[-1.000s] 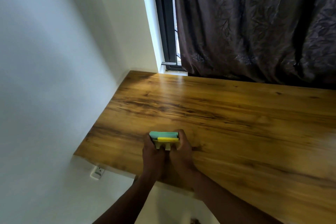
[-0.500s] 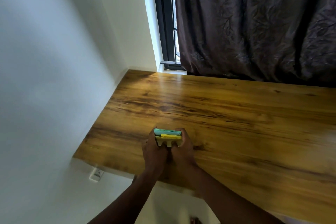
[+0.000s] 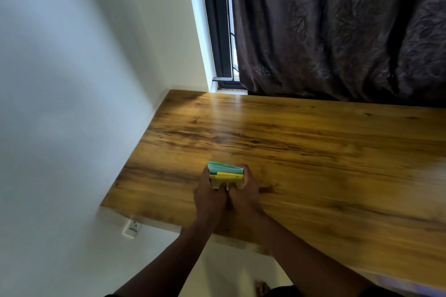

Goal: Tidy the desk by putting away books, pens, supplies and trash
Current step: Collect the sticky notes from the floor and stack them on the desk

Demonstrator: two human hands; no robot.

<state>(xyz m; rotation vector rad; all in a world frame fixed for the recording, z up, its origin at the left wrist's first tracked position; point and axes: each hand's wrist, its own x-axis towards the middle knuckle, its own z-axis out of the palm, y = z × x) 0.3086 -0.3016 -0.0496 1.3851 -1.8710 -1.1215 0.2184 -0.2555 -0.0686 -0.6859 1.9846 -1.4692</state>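
Observation:
A small stack of sticky notes (image 3: pixel 225 173), teal sheets on top and yellow ones below, sits upright between both my hands over the near left part of the wooden desk (image 3: pixel 301 152). My left hand (image 3: pixel 208 196) grips the stack's left side. Pressed against it, my right hand (image 3: pixel 243 194) holds the right side. The bottom of the stack is hidden by my fingers.
A white wall runs along the desk's left edge, with a wall socket (image 3: pixel 132 226) below the desk's near corner. A dark curtain (image 3: pixel 337 31) hangs behind the desk's far edge, beside a window frame (image 3: pixel 218 31).
Both hands stay closed on the stack, which has shifted slightly away from me along the desk. The teal sheets now fan out a little more at the top.

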